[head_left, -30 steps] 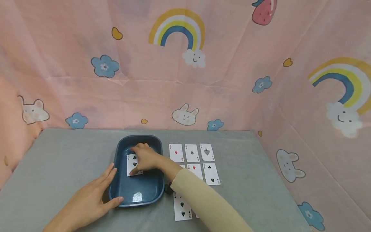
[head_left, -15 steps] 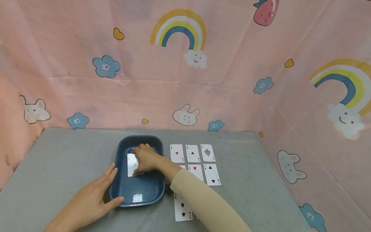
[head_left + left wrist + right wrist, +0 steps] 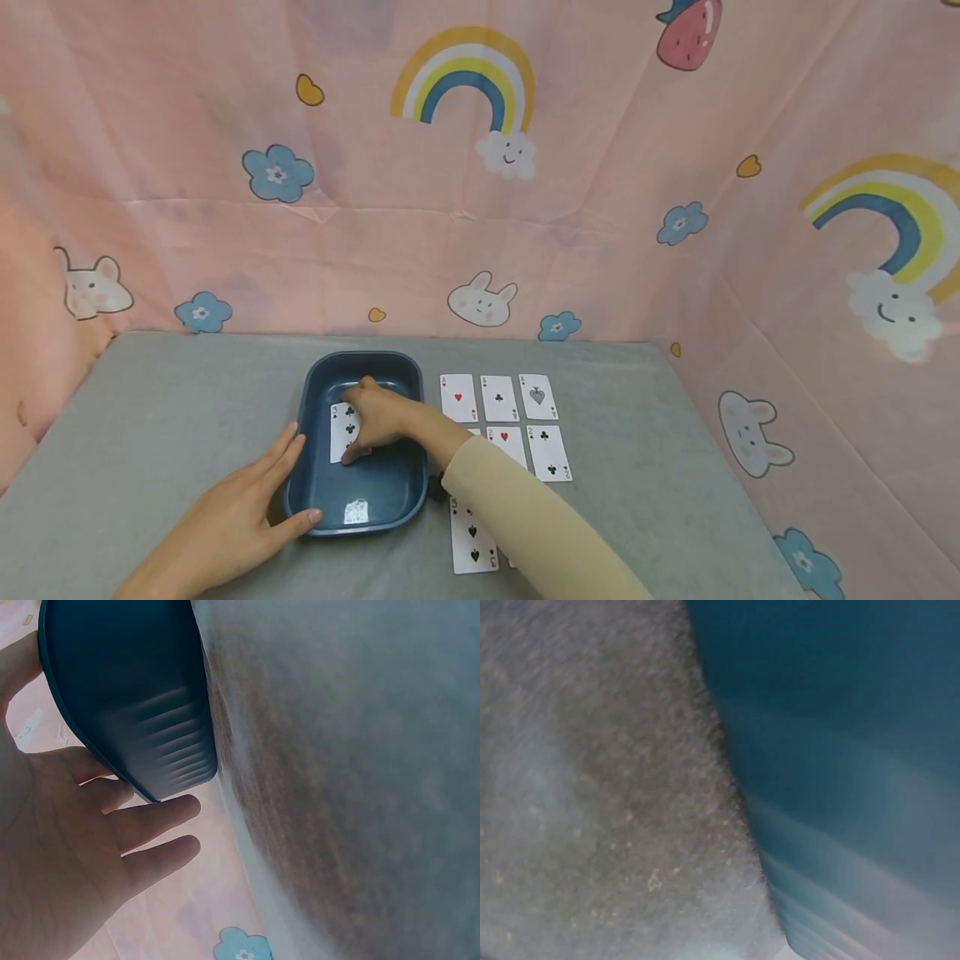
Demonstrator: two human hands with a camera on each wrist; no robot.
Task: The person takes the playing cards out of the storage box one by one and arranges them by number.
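A three-of-clubs playing card (image 3: 342, 435) is inside the dark blue tray (image 3: 356, 532). My right hand (image 3: 381, 418) reaches over the tray's right side and pinches this card, thumb at its near end and fingers at its far end; the hand covers the card's right part. My left hand (image 3: 232, 518) touches the left rim with straight, spread fingers. In the left wrist view, the left fingers (image 3: 161, 821) lie along the ribbed outer wall of the tray. Only that wall and the grey cloth show in the right wrist view.
Right of the tray, playing cards lie face up in rows: the ace of hearts (image 3: 458, 397), ace of clubs (image 3: 498, 398), ace of spades (image 3: 537, 397), two of hearts (image 3: 507, 444), two of clubs (image 3: 549, 452) and three of spades (image 3: 474, 537). The right sleeve (image 3: 540, 517) hides others.
The right fingers have shifted slightly over the card, and the card has slid a little toward the near side. My left hand and the tray stay put.
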